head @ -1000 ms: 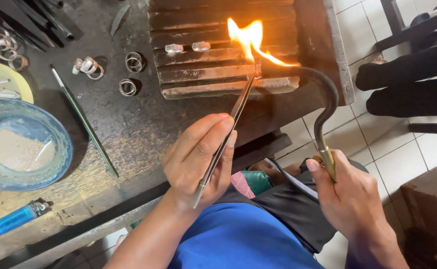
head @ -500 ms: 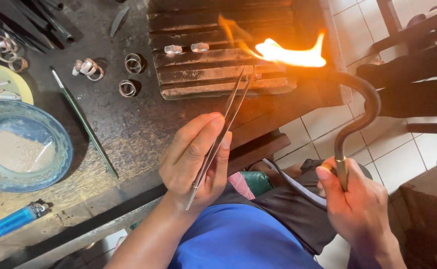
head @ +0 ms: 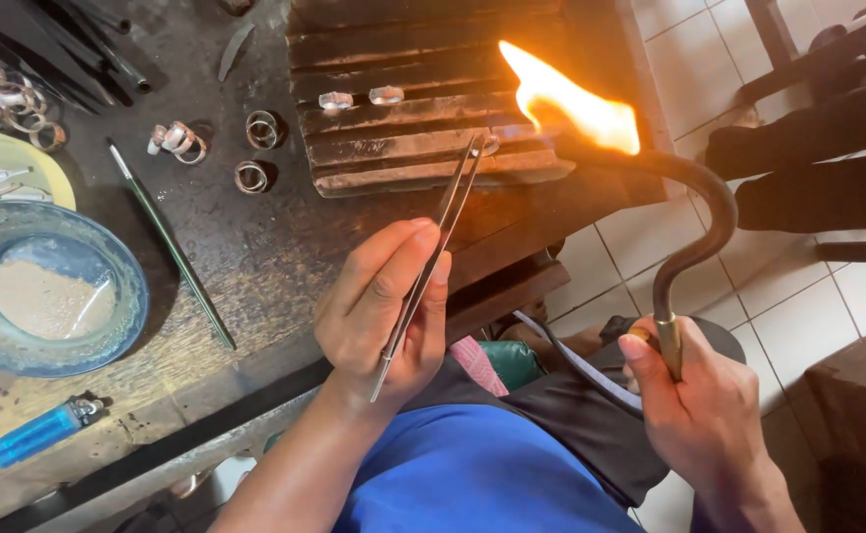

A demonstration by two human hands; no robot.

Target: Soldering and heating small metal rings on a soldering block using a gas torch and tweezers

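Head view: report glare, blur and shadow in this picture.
Head view: the flame burns out to near white at its core; the tweezers in the left hand and the curved torch in the right hand read sharp; the rings cast soft shadows on the dark bench; the floor tiles look bright; no clear motion blur.

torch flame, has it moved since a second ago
Yes. The flame has swung right: it was over the middle of the slatted block, now it burns at the block's right edge, off the tweezers' tip.
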